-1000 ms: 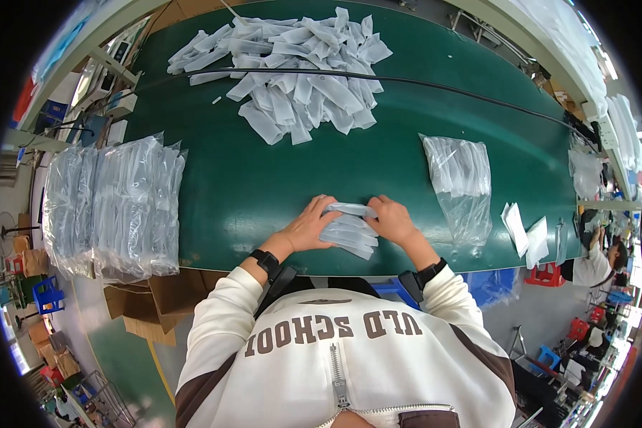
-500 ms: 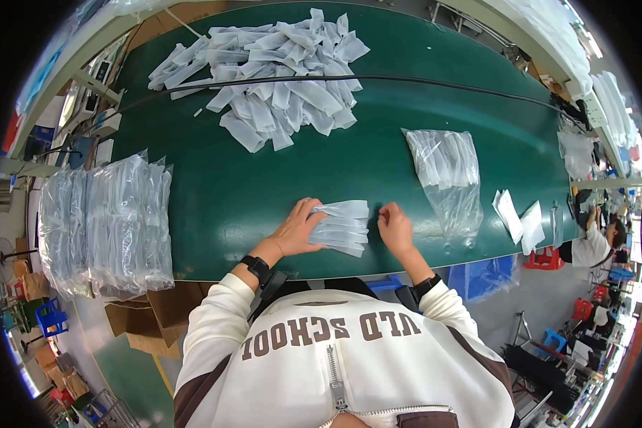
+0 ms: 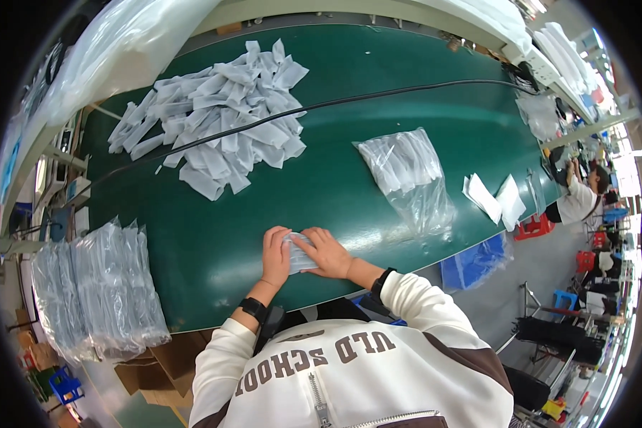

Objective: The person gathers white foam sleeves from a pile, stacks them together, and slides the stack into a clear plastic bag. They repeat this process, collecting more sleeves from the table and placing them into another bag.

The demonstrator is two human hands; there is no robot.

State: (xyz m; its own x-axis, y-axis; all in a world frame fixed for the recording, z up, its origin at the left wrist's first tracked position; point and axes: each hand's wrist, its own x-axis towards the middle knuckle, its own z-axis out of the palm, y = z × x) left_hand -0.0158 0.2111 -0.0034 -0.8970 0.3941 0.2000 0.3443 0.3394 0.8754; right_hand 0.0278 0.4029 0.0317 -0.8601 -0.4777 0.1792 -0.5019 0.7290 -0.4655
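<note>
1. One line of large, dark brown lettering (image 3: 319, 362) runs across the chest of the person's white sweatshirt (image 3: 378, 381), upside down in this view.
2. Clear plastic bag (image 3: 401, 171) lies on the green table (image 3: 321, 182), right of centre; pale translucent strips fill its far part, the near part is flat and slack.
3. Several filled clear bags (image 3: 107, 285) sit packed side by side at the table's left end, pale strips inside.
4. Open cardboard box (image 3: 171, 360) below the table's near edge, left side; contents cannot be made out.
5. Loose heap of pale strips (image 3: 225, 121) on the far left of the table; black cable (image 3: 378, 95) passes above it in view.
6. Small stack of strips (image 3: 302, 262) lies near the table's front edge, between the two hands.
7. Left hand (image 3: 275, 258): half curled, fingers together along the stack's left side. Thumb hidden; grip cannot be told.
8. Right hand (image 3: 328, 254): partly open, fingers bent, covering the stack's upper right. Contact is clear, pinch is not.
</note>
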